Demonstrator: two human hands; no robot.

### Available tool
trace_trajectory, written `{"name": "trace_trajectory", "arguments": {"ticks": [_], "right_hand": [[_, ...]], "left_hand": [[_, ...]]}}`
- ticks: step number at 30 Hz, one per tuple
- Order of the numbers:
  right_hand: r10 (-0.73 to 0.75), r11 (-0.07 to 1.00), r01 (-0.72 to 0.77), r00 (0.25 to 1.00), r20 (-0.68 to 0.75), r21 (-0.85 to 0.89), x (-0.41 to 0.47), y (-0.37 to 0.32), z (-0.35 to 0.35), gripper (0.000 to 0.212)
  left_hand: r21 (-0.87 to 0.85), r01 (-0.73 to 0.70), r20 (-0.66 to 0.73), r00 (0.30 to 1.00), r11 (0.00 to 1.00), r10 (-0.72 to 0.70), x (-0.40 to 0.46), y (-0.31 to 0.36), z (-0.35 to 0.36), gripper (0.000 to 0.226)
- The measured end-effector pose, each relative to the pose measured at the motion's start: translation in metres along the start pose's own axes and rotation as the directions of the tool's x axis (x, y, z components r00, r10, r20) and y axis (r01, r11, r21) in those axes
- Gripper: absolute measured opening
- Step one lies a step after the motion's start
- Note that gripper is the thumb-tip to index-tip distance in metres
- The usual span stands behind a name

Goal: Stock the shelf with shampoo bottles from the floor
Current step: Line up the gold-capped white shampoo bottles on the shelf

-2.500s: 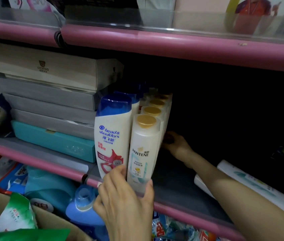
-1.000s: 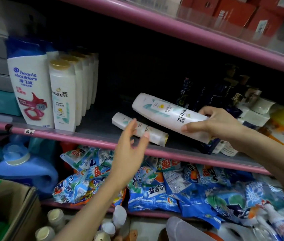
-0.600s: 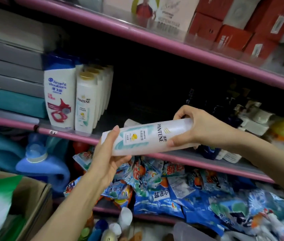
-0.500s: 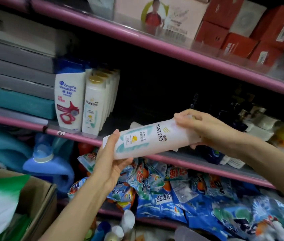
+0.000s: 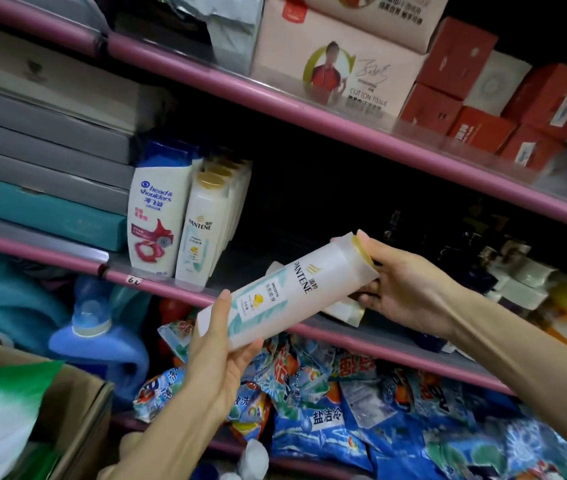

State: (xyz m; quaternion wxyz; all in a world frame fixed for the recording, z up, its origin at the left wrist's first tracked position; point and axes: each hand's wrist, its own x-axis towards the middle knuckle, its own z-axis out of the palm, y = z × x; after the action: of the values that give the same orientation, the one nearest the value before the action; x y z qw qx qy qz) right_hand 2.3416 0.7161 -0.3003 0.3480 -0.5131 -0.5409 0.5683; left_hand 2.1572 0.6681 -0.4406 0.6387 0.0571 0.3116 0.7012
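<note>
A row of shampoo bottles (image 5: pixel 196 226) is standing at the left of the pink shelf (image 5: pixel 157 284). In front of it, the left hand (image 5: pixel 221 355) is cupping the base of a tilted bottle (image 5: pixel 287 292), while the right hand (image 5: pixel 403 285) is gripping its cap end.

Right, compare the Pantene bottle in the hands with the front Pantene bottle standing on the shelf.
The held Pantene bottle lies tilted, gold cap up to the right; the front shelf Pantene bottle stands upright, cap on top. The held one is gripped by the left hand at its base and the right hand at its cap; the shelf one is untouched, beside a Head & Shoulders bottle. Both are white with gold caps and teal labels.
</note>
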Motion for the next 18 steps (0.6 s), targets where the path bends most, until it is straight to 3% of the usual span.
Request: {"name": "trace_trajectory", "arguments": {"ticks": [6,10,12,14,16,18], "right_hand": [[-0.062,0.973,0.080,0.994,-0.089,0.217,0.006,0.009,0.030,0.052],[-0.160,0.987,0.161,0.978,-0.133,-0.005,0.005,0.037,0.060,0.057],[-0.125,0.991,0.131,0.984,-0.125,0.035,0.009,0.050,0.072,0.055],[-0.072,0.988,0.092,0.985,-0.157,0.125,0.017,0.053,0.078,0.047],[0.008,0.984,0.024,0.984,-0.178,0.178,0.027,0.050,0.080,0.039],[-0.010,0.987,0.039,0.983,-0.183,0.156,0.039,0.044,0.081,0.035]], "left_hand": [[-0.182,0.234,0.082,0.971,0.955,-0.223,-0.008,-0.005,0.007,0.048],[-0.287,0.258,0.154,0.963,0.923,-0.221,-0.011,-0.005,0.012,0.052],[-0.260,0.224,0.177,0.967,0.939,-0.182,-0.010,-0.002,0.014,0.049],[-0.152,0.152,0.149,0.980,0.977,-0.129,-0.007,0.001,0.015,0.045],[0.099,0.031,0.065,0.997,0.995,-0.037,-0.001,0.005,0.015,0.038],[0.469,-0.098,-0.027,0.992,0.878,0.124,0.008,0.009,0.015,0.030]]}}
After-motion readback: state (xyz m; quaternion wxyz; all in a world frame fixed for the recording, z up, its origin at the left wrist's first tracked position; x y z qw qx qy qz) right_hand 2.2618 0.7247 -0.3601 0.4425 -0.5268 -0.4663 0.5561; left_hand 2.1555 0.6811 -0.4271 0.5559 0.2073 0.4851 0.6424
